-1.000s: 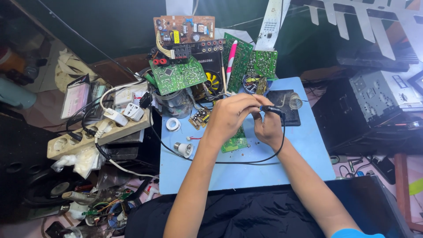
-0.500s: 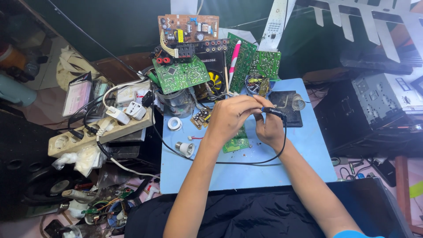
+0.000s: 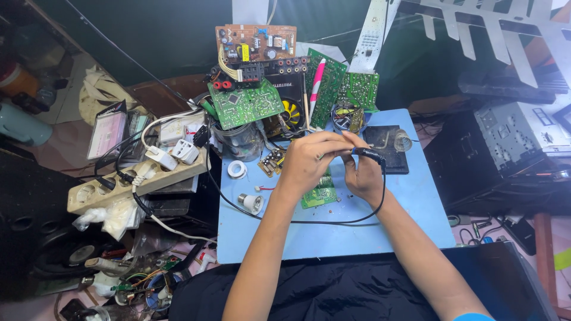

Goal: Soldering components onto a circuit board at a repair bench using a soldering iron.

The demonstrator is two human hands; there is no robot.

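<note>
The blue work table point(image 3: 309, 238) lay under the grip; behind it leaned a heap of green circuit boards point(image 3: 244, 104), and off to its left sat a cream power strip point(image 3: 137, 181) in the crowded, dim room; the right hand point(image 3: 364, 175) was closed around a black soldering iron point(image 3: 369, 154), its cable point(image 3: 333, 221) looping back toward the body; the left hand point(image 3: 309, 160) pinched shut above a small green circuit board point(image 3: 318, 195), though what it pinched could not be told; the fingers sat so close to the iron that a slip could burn them, or the cable could snag.
</note>
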